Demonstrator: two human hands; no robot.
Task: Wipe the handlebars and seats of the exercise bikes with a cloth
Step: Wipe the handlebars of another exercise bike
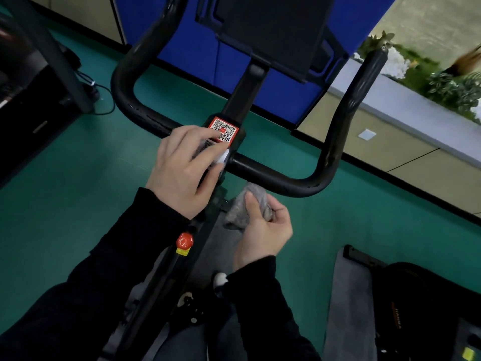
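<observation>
**Cloth in hand, handlebar wipe not visibly underway**

Your left hand [182, 165] lies with its fingers spread flat across the centre clamp of the exercise bike's handlebar [325, 157], pressing rather than gripping. Something small and white shows under the fingertips, and I cannot tell what it is.

Below your wrist sits a red knob [184, 241] with a yellow tag under it; any print on the tag is too small to read. Just past your fingertips is a red-bordered QR sticker [225, 130]; the code is clear, but no words are legible.

The grey cloth [244, 204] is bunched in your right hand [263, 230], thumb pinching it, and held just beneath the bar without touching it. My guess is you are early in this bike: both grips still await the cloth, and the seat is out of view.

At far right, a black bag [416, 295] carries orange lettering, possibly "HARMA", which I can't read with confidence.
</observation>
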